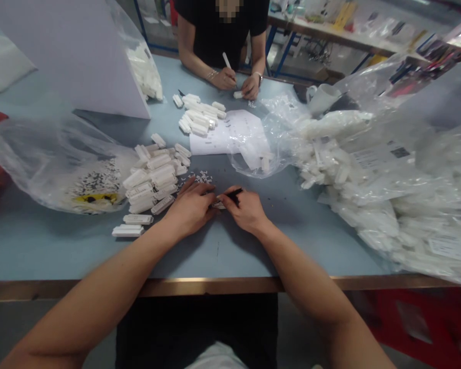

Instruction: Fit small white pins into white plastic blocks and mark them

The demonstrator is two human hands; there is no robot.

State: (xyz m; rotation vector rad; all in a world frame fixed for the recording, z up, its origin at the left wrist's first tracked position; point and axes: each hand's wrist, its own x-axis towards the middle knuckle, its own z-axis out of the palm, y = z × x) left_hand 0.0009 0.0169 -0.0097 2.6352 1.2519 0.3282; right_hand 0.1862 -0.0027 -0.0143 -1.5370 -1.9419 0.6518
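A half-hidden white plastic part [217,205] sits between the curled left hand [190,209] and right hand [246,209] gripping a black pen [234,194].

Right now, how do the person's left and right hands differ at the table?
The left hand lies palm down with its fingers spread, while the right hand grips a black pen. The left hand is beside a pile of white bars, while the right hand is farther from that pile. Both hands are bare, and they are close together at a small white piece.
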